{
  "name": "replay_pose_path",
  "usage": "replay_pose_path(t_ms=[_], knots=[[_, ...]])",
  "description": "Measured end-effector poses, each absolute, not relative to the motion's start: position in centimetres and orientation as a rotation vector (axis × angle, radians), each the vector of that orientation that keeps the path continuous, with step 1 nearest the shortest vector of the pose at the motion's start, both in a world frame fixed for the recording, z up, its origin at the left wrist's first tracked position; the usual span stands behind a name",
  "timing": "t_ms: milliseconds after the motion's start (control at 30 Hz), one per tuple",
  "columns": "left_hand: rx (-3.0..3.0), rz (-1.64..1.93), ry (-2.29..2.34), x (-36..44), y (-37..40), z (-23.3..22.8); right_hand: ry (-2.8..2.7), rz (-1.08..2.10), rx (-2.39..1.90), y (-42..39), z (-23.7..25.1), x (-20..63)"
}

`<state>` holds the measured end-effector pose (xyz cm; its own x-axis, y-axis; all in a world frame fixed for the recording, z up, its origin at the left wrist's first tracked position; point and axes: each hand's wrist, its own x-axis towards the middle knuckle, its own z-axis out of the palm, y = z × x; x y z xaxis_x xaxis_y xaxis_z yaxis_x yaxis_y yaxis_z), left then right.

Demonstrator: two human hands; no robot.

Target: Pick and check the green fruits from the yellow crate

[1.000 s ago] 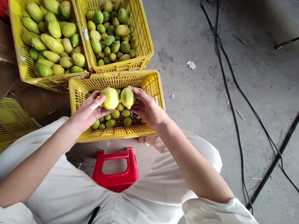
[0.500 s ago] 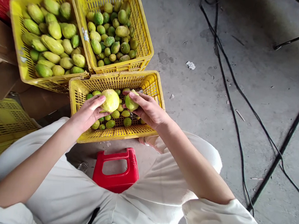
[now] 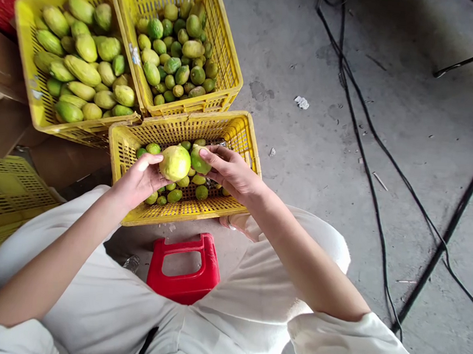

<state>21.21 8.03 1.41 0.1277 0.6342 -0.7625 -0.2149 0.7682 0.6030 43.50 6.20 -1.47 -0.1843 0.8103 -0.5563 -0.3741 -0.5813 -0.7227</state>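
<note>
2 fruits above the front crate (image 3: 217, 215): the left hand (image 3: 144, 176) grips the larger pale fruit (image 3: 175, 163) at its side, thumb over and fingers under, and the right hand (image 3: 232, 171) pinches the greener fruit (image 3: 199, 160), close alongside, contact uncertain. Likely faults: the larger fruit, being broad and held from 1 side only, could roll free, or 1 fruit could knock the other loose, bruising the small fruits (image 3: 174, 195) below. Surroundings: 2 further crates, the left back crate (image 3: 25, 73) and the right back crate (image 3: 228, 34), crowd the far rim; 1 red stool (image 3: 182, 293) stands nearer the wearer, black cables (image 3: 359, 107) well apart rightward.
</note>
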Motion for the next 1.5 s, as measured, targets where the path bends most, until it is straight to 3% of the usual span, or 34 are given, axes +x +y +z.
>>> replay_pose_path(t_ms=[1500], knots=[[0.527, 0.691, 1.231, 20.6, 7.5, -0.1, -0.656, 1.803, -1.281, 6.1, -1.3, 43.4]])
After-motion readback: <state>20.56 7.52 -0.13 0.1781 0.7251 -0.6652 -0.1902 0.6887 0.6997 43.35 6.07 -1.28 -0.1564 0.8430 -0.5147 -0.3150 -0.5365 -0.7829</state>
